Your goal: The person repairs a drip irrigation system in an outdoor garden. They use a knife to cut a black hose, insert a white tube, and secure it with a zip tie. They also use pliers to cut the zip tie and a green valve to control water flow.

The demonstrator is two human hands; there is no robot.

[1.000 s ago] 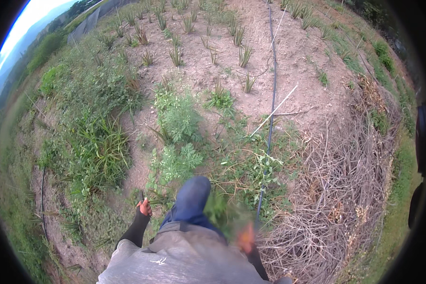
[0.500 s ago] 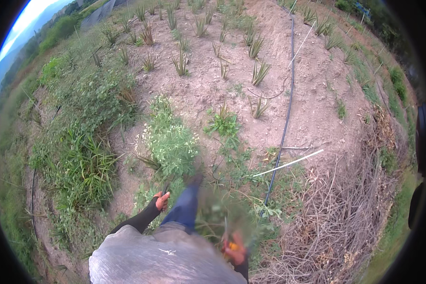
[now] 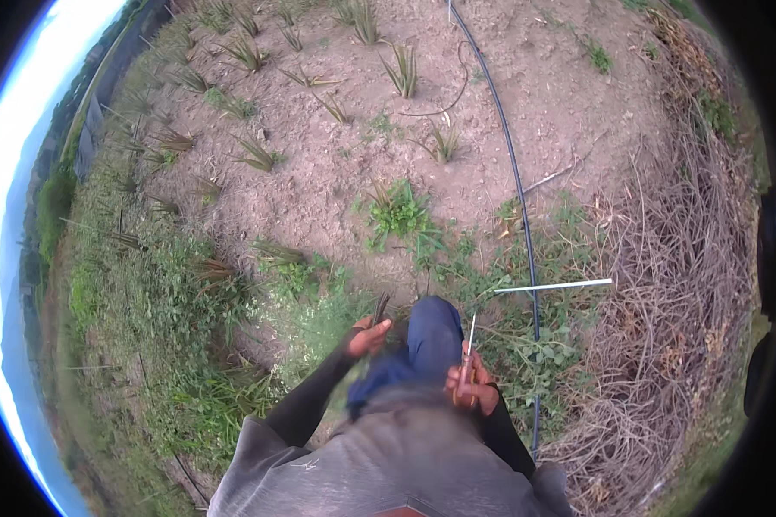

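Note:
My left hand (image 3: 369, 338), in a dark sleeve, is closed on a dark narrow object (image 3: 381, 308) that points up from the fingers; its kind is unclear. My right hand (image 3: 478, 386) grips a slim hand tool with a reddish-orange handle (image 3: 466, 372) and a thin, pale metal blade (image 3: 472, 332) pointing away from me. Whether it is a knife or a screwdriver I cannot tell. Between the hands rises my knee in blue trousers (image 3: 434, 332). A feathery weed with small white flowers (image 3: 323, 323) grows beside my left hand.
A black hose (image 3: 510, 155) runs down the right side, crossed by a white stick (image 3: 569, 284). Dry stems (image 3: 664, 319) are heaped at the right. Spiky aloe-like plants (image 3: 403, 71) stand in the bare soil ahead, and dense green weeds (image 3: 164, 293) grow at the left.
My view has turned and come lower, and my knee is now bent up. The right hand has come forward with the tool, its blade now pointing ahead. My left hand still holds the dark object.

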